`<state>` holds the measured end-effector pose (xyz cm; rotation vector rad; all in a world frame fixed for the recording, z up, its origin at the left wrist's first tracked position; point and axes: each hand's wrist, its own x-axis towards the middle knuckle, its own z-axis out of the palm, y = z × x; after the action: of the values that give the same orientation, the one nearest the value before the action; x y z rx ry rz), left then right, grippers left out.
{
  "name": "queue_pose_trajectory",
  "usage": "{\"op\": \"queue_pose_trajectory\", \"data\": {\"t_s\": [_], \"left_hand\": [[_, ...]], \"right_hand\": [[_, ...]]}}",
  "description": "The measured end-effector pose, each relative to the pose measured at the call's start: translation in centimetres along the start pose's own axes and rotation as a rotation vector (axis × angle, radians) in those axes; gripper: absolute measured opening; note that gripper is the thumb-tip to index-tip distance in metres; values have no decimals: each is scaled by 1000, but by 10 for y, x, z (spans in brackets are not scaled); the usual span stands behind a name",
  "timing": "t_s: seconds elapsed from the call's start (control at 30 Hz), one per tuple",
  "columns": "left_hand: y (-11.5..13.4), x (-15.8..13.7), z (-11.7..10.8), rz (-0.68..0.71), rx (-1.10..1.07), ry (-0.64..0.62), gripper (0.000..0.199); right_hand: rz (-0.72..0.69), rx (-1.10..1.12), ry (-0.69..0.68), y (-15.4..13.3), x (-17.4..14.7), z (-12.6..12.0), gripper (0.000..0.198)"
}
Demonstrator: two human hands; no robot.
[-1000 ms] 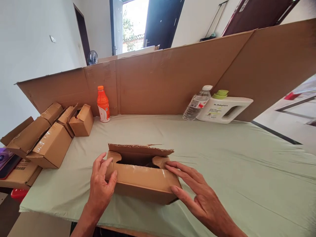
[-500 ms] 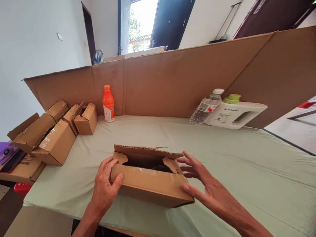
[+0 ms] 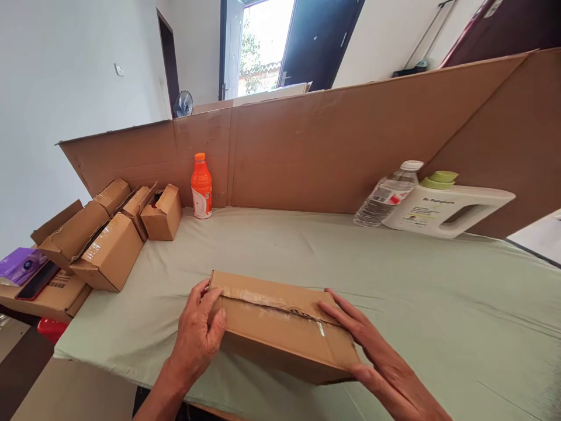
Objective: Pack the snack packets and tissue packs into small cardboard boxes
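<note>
A brown cardboard box (image 3: 280,333) sits near the front of the cloth-covered table, its top flaps lying down with a thin gap along the seam. My left hand (image 3: 201,324) grips the box's left end, fingertips on the top edge and thumb against the front. At the other end, my right hand (image 3: 357,330) has its fingers over the top flap and its thumb on the front right corner. The flaps hide whatever is inside.
Several smaller cardboard boxes (image 3: 107,251) cluster at the left, near a purple pack (image 3: 20,264) and a phone (image 3: 38,280). Along the cardboard screen (image 3: 307,152) stand an orange bottle (image 3: 201,187), a tilted water bottle (image 3: 388,196) and a white jug (image 3: 447,210) with a green cap.
The box's raised flap has folded down, covering the dark opening. My right hand's fingers have moved onto the top of the box. The whole view has shifted slightly.
</note>
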<state>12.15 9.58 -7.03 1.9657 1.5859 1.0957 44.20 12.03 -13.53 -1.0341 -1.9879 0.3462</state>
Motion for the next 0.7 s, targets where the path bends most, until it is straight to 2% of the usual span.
{"op": "queue_pose_trajectory", "data": {"t_s": [0.2,0.37,0.47,0.57,0.7], "left_hand": [[6,-4,-3,-10,24,-15,41],[9,-18,-19,-40,120,11,42],[1,-36,-36,-51,196,35,48],[-11,-56,-54,-64,296,73,58],[-26,-74,-68,-124,416,173,58]], "right_hand": [[22,-150,-38,5,-14,1,76],[38,-18,-137,11,1,13,76],[120,136,-214,11,23,34,71],[190,310,-281,7,52,66,72],[207,493,-264,-9,92,116,76]]}}
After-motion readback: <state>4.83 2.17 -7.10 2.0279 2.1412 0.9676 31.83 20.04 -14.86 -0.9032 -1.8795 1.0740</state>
